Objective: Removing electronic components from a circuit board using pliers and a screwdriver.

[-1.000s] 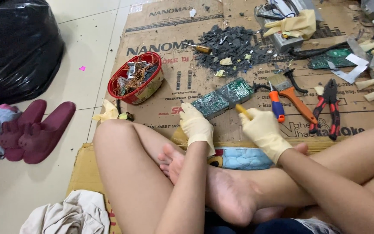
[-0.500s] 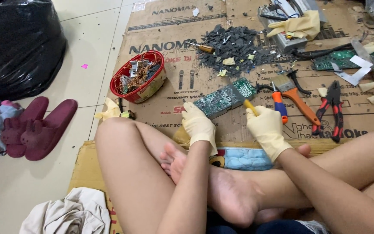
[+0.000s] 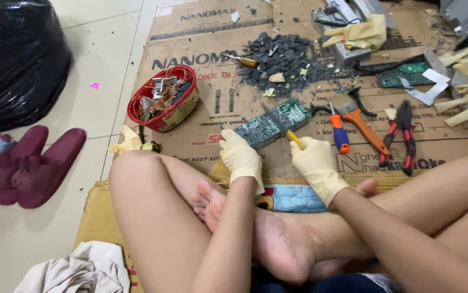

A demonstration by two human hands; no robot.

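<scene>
1. Nearest the camera, a crumpled cream cloth (image 3: pixel 79 271) is lying at the lower left, and a blue patterned packet (image 3: pixel 291 198) is showing beneath the person's crossed legs.
2. The flattened brown cardboard box sheet (image 3: pixel 201 32) is covering the floor ahead, carrying dark printed lettering and small pictograms in rows across its middle.
3. The left hand (image 3: pixel 240 158), in a pale yellow rubber glove, is resting with fingers curled down onto the near end of the green rectangular circuit board (image 3: pixel 273 123), pressing it to the cardboard.
4. The right hand (image 3: pixel 315 163), gloved the same, is closing around a yellow-handled tool (image 3: pixel 295 139) whose tip is meeting the board's near edge.
5. The board is lying flat just beyond both hands, its long axis running from lower left up to upper right.
6. To its right, an orange-and-blue-handled screwdriver (image 3: pixel 340 132), an orange-handled brush (image 3: pixel 361 122) and red-handled pliers (image 3: pixel 405 135) are lying side by side.
7. To the left, a red round tin of wire scraps (image 3: pixel 163 99) is sitting on the cardboard, with maroon slippers (image 3: pixel 33 165) well apart on the tiles.
8. Farther off, a heap of dark grey broken chips (image 3: pixel 283 57) is spreading out, and a black plastic bag (image 3: pixel 17 54) is bulging at the far left.
</scene>
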